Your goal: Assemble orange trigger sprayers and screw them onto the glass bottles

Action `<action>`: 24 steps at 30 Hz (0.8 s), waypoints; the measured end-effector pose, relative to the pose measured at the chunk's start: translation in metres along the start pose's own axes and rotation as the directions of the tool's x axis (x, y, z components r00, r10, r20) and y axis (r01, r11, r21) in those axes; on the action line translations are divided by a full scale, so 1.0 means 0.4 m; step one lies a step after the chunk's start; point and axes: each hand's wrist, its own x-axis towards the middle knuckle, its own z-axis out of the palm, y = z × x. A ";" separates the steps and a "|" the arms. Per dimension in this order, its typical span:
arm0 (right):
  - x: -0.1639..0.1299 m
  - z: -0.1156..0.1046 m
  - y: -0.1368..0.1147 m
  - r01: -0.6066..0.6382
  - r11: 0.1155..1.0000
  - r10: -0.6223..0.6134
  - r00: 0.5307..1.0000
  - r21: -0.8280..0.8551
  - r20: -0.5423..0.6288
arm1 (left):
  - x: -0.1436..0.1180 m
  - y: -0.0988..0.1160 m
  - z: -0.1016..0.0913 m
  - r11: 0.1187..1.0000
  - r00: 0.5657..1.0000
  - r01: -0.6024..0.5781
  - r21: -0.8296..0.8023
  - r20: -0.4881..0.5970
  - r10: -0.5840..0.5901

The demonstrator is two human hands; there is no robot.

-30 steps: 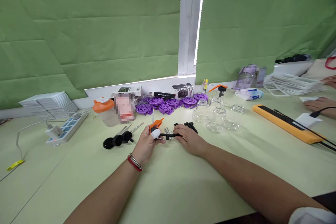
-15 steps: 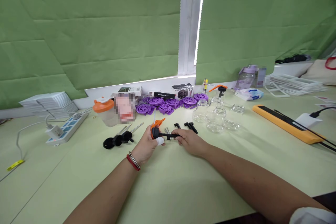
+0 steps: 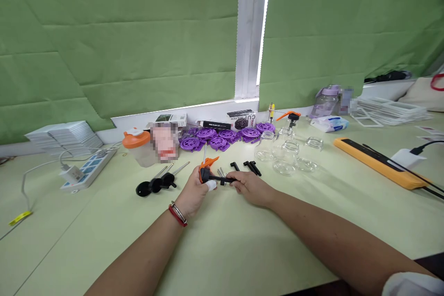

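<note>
box label: black box by the window reads "CUP HOLDER"; other print too small
left hand: curled tight on orange-black pump part, held just above desk
right hand: pinches its black stem

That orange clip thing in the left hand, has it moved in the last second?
Barely. The orange clip sits about where it was beside the purple discs, only tilted slightly; the left hand grips it.

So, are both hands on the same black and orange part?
Yes: the left hand grips the black and orange part at its orange end, and the right hand holds its black stem.
</note>
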 end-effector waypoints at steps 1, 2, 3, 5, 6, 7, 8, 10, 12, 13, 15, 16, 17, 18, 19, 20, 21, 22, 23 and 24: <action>0.000 -0.001 -0.001 -0.004 1.000 0.004 1.000 0.001 0.001 | 0.001 -0.002 0.001 1.000 1.000 -0.006 0.011 -0.019 0.007; 0.001 -0.001 -0.003 -0.007 1.000 0.007 1.000 0.000 0.001 | 0.001 -0.003 0.002 1.000 0.999 -0.011 0.024 -0.034 0.011; 0.001 -0.002 -0.004 -0.007 1.000 0.007 1.000 -0.001 -0.001 | 0.001 -0.003 0.003 0.999 0.999 -0.013 0.036 -0.045 0.015; 0.002 -0.002 -0.007 -0.004 1.000 0.004 1.000 -0.007 -0.007 | 0.000 -0.001 0.006 0.998 0.998 -0.016 0.054 -0.055 0.019; 0.002 -0.003 -0.008 0.000 1.000 0.000 1.000 -0.010 -0.007 | -0.001 0.001 0.008 0.998 0.998 -0.019 0.064 -0.062 0.023; 0.001 -0.002 -0.008 0.002 1.000 -0.002 1.000 -0.013 -0.006 | -0.002 0.002 0.010 0.997 0.997 -0.024 0.075 -0.072 0.030; 0.001 -0.002 -0.008 0.002 1.000 -0.002 1.000 -0.014 -0.006 | -0.003 0.003 0.011 0.996 0.996 -0.033 0.086 -0.084 0.040; 0.000 -0.001 -0.006 -0.001 1.000 0.000 1.000 -0.013 -0.007 | -0.004 0.003 0.012 0.993 0.993 -0.049 0.105 -0.106 0.060; 0.000 0.000 -0.005 -0.007 1.000 0.006 1.000 -0.007 -0.009 | -0.004 0.001 0.012 0.991 0.992 -0.060 0.117 -0.107 0.073; 0.000 0.001 -0.004 -0.009 1.000 0.009 1.000 -0.004 -0.010 | -0.004 0.001 0.012 0.991 0.992 -0.062 0.119 -0.103 0.074; -0.001 0.001 -0.005 -0.007 1.000 0.007 1.000 -0.001 -0.009 | -0.004 0.001 0.012 0.992 0.993 -0.058 0.113 -0.095 0.069; -0.001 0.001 -0.006 -0.006 1.000 0.006 1.000 0.000 -0.009 | -0.005 0.002 0.013 0.993 0.994 -0.054 0.109 -0.094 0.064; -0.001 0.001 -0.007 -0.005 1.000 0.005 1.000 0.000 -0.008 | -0.006 0.004 0.014 0.993 0.994 -0.048 0.106 -0.093 0.058; -0.002 0.001 -0.008 -0.005 1.000 0.005 1.000 0.002 -0.008 | -0.007 0.007 0.015 0.994 0.994 -0.043 0.105 -0.094 0.053; -0.002 0.001 -0.009 -0.006 1.000 0.006 1.000 0.004 -0.007 | -0.008 0.009 0.017 0.994 0.994 -0.041 0.103 -0.095 0.051; -0.003 0.001 -0.009 -0.007 1.000 0.007 1.000 0.005 -0.007 | -0.009 0.011 0.018 0.994 0.994 -0.042 0.103 -0.099 0.053; -0.003 0.001 -0.009 -0.007 1.000 0.007 1.000 0.005 -0.007 | -0.010 0.013 0.019 0.994 0.992 -0.047 0.103 -0.108 0.058; -0.003 0.001 -0.009 -0.006 1.000 0.006 1.000 0.004 -0.006 | -0.011 0.013 0.020 0.993 0.991 -0.053 0.105 -0.118 0.066; -0.003 0.001 -0.009 -0.005 1.000 0.005 1.000 0.002 -0.006 | -0.011 0.013 0.021 0.992 0.989 -0.060 0.110 -0.129 0.074; -0.003 0.001 -0.009 -0.003 1.000 0.003 1.000 0.000 -0.005 | -0.011 0.012 0.021 0.991 0.987 -0.065 0.118 -0.138 0.081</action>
